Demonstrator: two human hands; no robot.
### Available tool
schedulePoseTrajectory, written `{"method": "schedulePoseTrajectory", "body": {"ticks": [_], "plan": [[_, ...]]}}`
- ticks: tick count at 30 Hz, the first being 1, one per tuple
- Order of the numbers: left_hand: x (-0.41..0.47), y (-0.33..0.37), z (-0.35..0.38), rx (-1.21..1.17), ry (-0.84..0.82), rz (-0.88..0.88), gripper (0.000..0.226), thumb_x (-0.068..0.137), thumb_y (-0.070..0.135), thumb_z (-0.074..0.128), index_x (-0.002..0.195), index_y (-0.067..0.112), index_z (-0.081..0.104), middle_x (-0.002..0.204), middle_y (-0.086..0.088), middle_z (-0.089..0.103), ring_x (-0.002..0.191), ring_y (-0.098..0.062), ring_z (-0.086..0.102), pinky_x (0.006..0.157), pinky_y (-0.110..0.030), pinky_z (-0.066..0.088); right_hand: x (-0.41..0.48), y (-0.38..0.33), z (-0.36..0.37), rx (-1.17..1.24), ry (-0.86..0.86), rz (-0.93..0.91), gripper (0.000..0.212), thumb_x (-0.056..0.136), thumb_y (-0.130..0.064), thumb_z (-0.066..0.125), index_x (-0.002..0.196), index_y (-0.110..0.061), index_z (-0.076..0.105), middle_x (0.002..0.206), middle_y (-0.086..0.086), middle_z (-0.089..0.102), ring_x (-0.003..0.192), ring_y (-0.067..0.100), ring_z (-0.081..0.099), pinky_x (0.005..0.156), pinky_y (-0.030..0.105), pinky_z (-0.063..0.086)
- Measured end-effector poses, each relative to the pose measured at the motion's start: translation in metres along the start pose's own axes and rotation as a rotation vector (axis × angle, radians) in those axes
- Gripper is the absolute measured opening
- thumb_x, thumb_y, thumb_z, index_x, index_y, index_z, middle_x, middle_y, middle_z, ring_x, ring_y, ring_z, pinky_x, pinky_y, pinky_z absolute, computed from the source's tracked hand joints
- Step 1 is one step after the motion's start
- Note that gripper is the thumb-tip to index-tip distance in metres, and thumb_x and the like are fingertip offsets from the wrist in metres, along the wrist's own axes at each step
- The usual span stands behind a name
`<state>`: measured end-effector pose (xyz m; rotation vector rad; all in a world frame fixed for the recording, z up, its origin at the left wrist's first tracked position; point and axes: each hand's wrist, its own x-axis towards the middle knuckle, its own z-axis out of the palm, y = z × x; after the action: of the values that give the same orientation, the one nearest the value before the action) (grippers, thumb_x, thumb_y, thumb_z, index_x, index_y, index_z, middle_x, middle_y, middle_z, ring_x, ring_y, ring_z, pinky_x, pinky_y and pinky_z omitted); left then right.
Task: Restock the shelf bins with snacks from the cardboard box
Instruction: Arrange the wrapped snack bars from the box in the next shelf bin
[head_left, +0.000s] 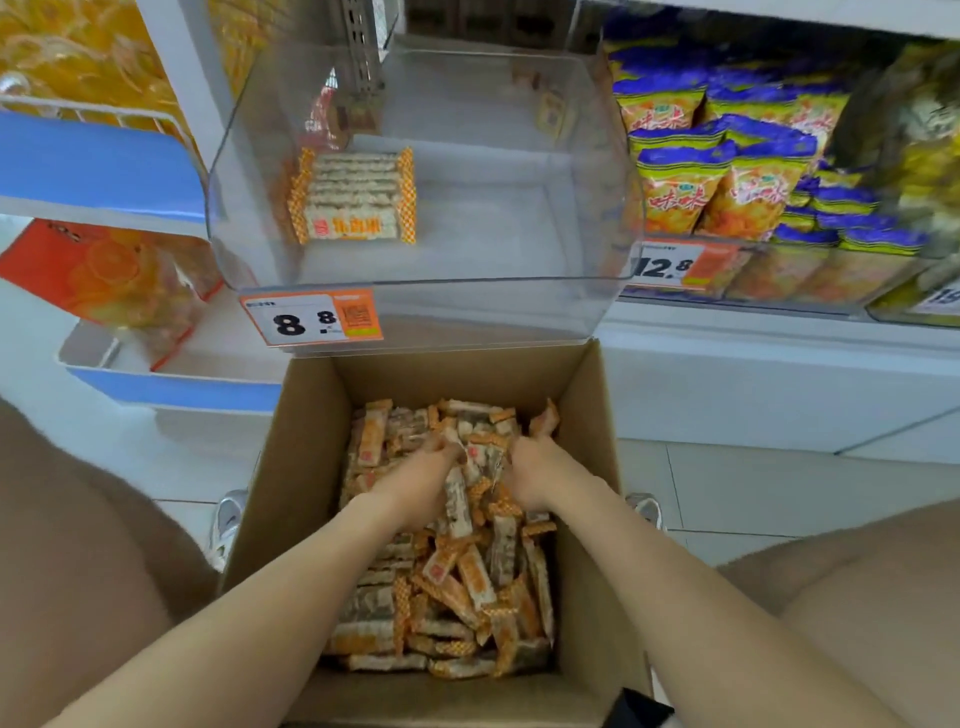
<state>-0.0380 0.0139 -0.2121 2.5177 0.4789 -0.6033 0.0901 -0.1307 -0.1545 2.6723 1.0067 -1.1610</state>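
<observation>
One brown cardboard box (306, 467), with countless orange-checked wrapped snack bars (467, 582) inside. Above the box, one clear plastic bin (467, 306).

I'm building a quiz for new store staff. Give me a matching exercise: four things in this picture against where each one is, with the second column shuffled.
1. cardboard box
2. clear bin
3. blue-topped bags
4. 8.8 price tag

A. on the shelf, right of the clear bin
B. on the clear bin's front, at its left end
C. on the floor below the bin, full of loose snack bars
D. on the shelf, holding a neat stack of bars at its left

Pairs: 1-C, 2-D, 3-A, 4-B.
</observation>
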Motion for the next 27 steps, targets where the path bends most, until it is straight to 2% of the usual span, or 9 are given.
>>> {"method": "schedulePoseTrajectory", "body": {"ticks": [2, 4, 7, 10, 14, 18, 21, 24, 27], "plan": [[0.004, 0.002, 0.008, -0.012, -0.061, -0.014, 0.082, 0.093, -0.007, 0.058, 0.159, 0.033, 0.031, 0.172, -0.004, -0.001, 0.141, -0.034, 0.049, 0.097, -0.036, 0.056, 0.005, -0.005, 0.018, -0.015, -0.021, 0.045, 0.046, 0.101, -0.008, 0.053, 0.146, -0.007, 0.048, 0.133, 0.018, 0.056, 0.113, 0.033, 0.064, 0.089, 0.040, 0.060], [0.006, 0.000, 0.013, 0.027, -0.041, 0.024, 0.085, 0.089, -0.013, 0.061, 0.158, 0.029, 0.036, 0.172, -0.003, -0.003, 0.145, -0.035, 0.044, 0.104, -0.037, 0.052, 0.011, -0.005, 0.035, -0.026, -0.096, 0.099, 0.055, 0.096, -0.005, 0.055, 0.150, -0.011, 0.043, 0.135, 0.017, 0.054, 0.114, 0.035, 0.062, 0.085, 0.040, 0.059], [0.009, -0.006, 0.016, 0.075, -0.077, 0.005, 0.079, 0.088, -0.015, 0.061, 0.154, 0.024, 0.043, 0.174, -0.004, -0.002, 0.142, -0.032, 0.047, 0.096, -0.032, 0.052, 0.022, 0.002, 0.057, -0.069, -0.257, 0.153, 0.075, 0.097, -0.009, 0.053, 0.164, -0.013, 0.019, 0.164, 0.025, 0.026, 0.144, 0.048, 0.036, 0.111, 0.049, 0.045], [0.007, -0.011, 0.015, 0.091, -0.082, 0.007, 0.056, 0.100, 0.003, 0.057, 0.153, 0.020, 0.046, 0.173, -0.008, 0.017, 0.147, -0.031, 0.041, 0.106, -0.035, 0.045, 0.024, 0.004, 0.061, 0.002, -0.153, 0.129, 0.078, 0.103, -0.023, 0.057, 0.167, -0.019, 0.012, 0.170, 0.024, 0.006, 0.154, 0.050, 0.016, 0.118, 0.053, 0.039], [-0.002, -0.016, 0.013, 0.124, -0.049, -0.044, 0.080, 0.092, -0.013, 0.057, 0.155, 0.034, 0.040, 0.166, -0.011, 0.026, 0.134, -0.037, 0.054, 0.087, -0.036, 0.055, 0.013, 0.001, 0.045, 0.163, 0.251, -0.057, 0.036, 0.105, -0.044, 0.049, 0.136, -0.029, 0.039, 0.136, 0.016, 0.047, 0.122, 0.038, 0.049, 0.089, 0.047, 0.050], [-0.008, -0.025, 0.001, 0.074, -0.055, -0.053, 0.049, 0.103, 0.028, 0.062, 0.148, 0.037, 0.047, 0.158, -0.007, 0.032, 0.125, -0.034, 0.057, 0.098, -0.044, 0.055, 0.001, 0.000, 0.021, 0.594, 0.208, -0.171, 0.018, 0.108, -0.025, 0.048, 0.117, -0.029, 0.033, 0.095, 0.005, 0.053, 0.071, 0.019, 0.051, 0.061, 0.037, 0.042], [-0.016, -0.023, -0.015, -0.144, -0.099, -0.097, 0.035, 0.104, 0.043, 0.059, 0.135, 0.027, 0.064, 0.138, -0.008, 0.053, 0.128, -0.032, 0.055, 0.101, -0.039, 0.049, -0.013, 0.000, 0.002, 0.723, 0.161, -0.143, 0.038, 0.103, -0.010, 0.051, 0.133, -0.024, 0.031, 0.102, 0.004, 0.056, 0.071, 0.020, 0.058, 0.052, 0.026, 0.042], [-0.025, -0.022, -0.029, -0.413, -0.099, -0.116, 0.040, 0.102, 0.057, 0.054, 0.085, 0.027, 0.075, 0.084, -0.002, 0.060, 0.082, -0.030, 0.066, 0.076, -0.043, 0.054, -0.024, -0.002, -0.007, 0.762, 0.198, -0.123, 0.029, 0.100, -0.008, 0.056, 0.128, -0.015, 0.054, 0.097, 0.010, 0.069, 0.074, 0.024, 0.065, 0.059, 0.034, 0.046], [-0.041, -0.011, -0.047, -0.592, -0.085, -0.104, 0.031, 0.106, 0.045, 0.056, 0.122, 0.026, 0.073, 0.118, 0.001, 0.070, 0.105, -0.025, 0.072, 0.092, -0.049, 0.061, -0.041, -0.007, -0.017, 0.714, 0.236, -0.158, 0.025, 0.100, -0.010, 0.054, 0.121, -0.022, 0.062, 0.103, 0.012, 0.073, 0.079, 0.025, 0.068, 0.065, 0.040, 0.052]]}}
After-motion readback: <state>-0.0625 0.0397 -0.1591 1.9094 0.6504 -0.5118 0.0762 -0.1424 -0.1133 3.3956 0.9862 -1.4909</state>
